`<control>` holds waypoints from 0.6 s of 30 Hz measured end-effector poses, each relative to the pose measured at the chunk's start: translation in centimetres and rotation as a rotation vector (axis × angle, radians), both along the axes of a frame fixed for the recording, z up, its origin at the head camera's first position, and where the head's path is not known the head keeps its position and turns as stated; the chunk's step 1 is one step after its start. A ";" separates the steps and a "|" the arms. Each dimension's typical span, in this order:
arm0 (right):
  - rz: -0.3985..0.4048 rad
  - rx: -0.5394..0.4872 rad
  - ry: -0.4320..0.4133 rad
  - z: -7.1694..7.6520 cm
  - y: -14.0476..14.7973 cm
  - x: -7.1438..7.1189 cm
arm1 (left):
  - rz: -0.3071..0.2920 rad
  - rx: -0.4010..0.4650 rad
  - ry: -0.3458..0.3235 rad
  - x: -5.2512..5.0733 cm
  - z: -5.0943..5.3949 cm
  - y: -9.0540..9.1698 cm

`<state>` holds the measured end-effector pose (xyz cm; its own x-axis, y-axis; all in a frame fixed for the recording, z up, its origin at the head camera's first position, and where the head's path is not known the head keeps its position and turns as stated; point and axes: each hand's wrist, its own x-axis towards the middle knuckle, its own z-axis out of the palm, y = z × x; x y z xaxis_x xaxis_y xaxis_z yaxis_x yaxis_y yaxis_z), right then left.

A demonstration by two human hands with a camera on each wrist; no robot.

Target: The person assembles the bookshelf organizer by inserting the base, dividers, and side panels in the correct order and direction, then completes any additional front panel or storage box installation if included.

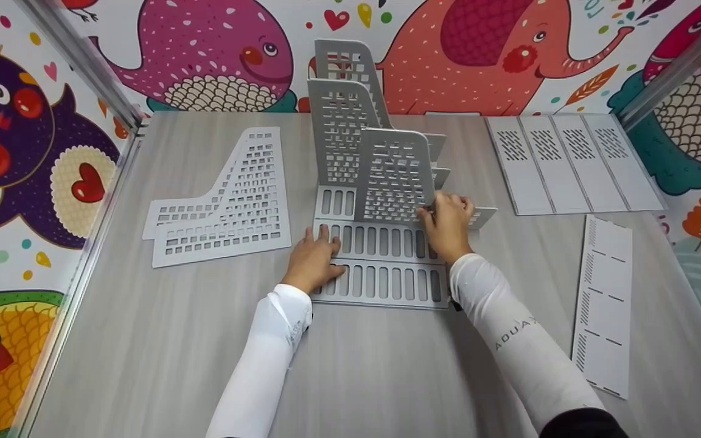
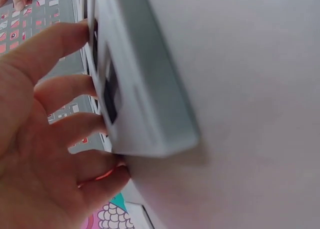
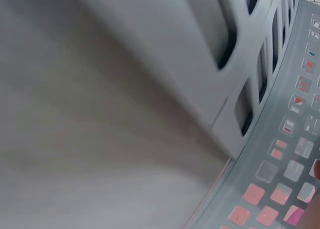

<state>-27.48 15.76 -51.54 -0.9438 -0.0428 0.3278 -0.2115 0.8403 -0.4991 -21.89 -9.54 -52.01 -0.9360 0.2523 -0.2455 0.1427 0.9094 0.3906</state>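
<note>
While the left hand [image 1: 313, 261], fingers spread, steadies the base [image 1: 387, 263] at its left edge, the right hand [image 1: 449, 225] pinches the front panel [image 1: 396, 173], apparently keeping it upright.

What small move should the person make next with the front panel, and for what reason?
Probably slide the front panel left along the base: it sticks out past the base's right side, farther than the panel behind, and stops short of the left side. The right hand pinches it, while the left hand touches the base.

Left hand [image 1: 313, 261] spread; right hand [image 1: 449, 225] pinching, farther forward.
</note>
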 end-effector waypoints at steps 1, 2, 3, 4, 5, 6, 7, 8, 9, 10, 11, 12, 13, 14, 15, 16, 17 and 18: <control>0.003 0.003 -0.002 0.0 -0.2 0.0 | -0.001 -0.004 0.000 0.0 0.0 0.0; 0.006 0.004 -0.004 -0.1 -0.5 0.0 | -0.003 -0.008 -0.001 0.0 0.0 0.1; 0.008 0.006 -0.005 -0.1 -0.7 0.0 | -0.006 -0.010 -0.002 0.0 0.0 0.1; 0.009 0.008 -0.008 -0.1 -1.0 0.0 | -0.010 -0.013 -0.002 0.0 0.0 0.1; 0.009 0.010 -0.011 -0.2 -1.2 0.0 | -0.014 -0.015 -0.003 0.0 0.0 0.2; 0.010 0.011 -0.011 -0.2 -1.4 -0.1 | -0.017 -0.017 -0.003 0.0 0.0 0.2; 0.011 0.011 -0.013 -0.2 -1.7 -0.1 | -0.018 -0.020 -0.003 0.0 0.0 0.2; 0.013 0.007 -0.014 -0.1 -1.9 -0.1 | -0.019 -0.022 -0.003 -0.1 0.0 0.2; 0.016 0.004 -0.015 -0.1 -2.2 -0.1 | -0.019 -0.025 -0.002 0.0 0.0 0.1; 0.019 0.001 -0.016 0.0 -2.4 -0.2 | -0.018 -0.029 -0.001 0.0 0.0 0.1; 0.022 -0.002 -0.017 0.0 -2.6 -0.2 | -0.018 -0.033 0.000 0.0 0.0 0.0; 0.024 -0.005 -0.018 0.0 -2.9 -0.2 | -0.018 -0.036 0.001 0.0 0.0 0.0; 0.024 -0.004 -0.019 0.0 -3.1 -0.2 | -0.020 -0.039 0.004 0.0 0.0 -0.1; 0.025 -0.004 -0.017 0.0 -3.4 -0.2 | -0.022 -0.041 0.005 -0.1 0.0 -0.1; 0.026 0.000 -0.014 0.0 -3.7 -0.2 | -0.024 -0.042 0.007 -0.1 0.0 -0.1; 0.027 0.002 -0.007 0.0 -3.9 -0.2 | -0.025 -0.043 0.007 -0.1 0.0 -0.1; 0.027 0.003 0.000 -0.1 -4.2 -0.2 | -0.025 -0.044 0.008 -0.1 0.0 -0.1; 0.025 0.005 0.004 -0.1 -4.4 -0.3 | -0.024 -0.043 0.004 -0.2 0.0 -0.1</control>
<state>-27.75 11.33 -51.62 -0.9410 -0.0683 0.3315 -0.2349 0.8370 -0.4943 -22.04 -9.67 -52.01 -0.9309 0.2637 -0.2526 0.1660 0.9218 0.3504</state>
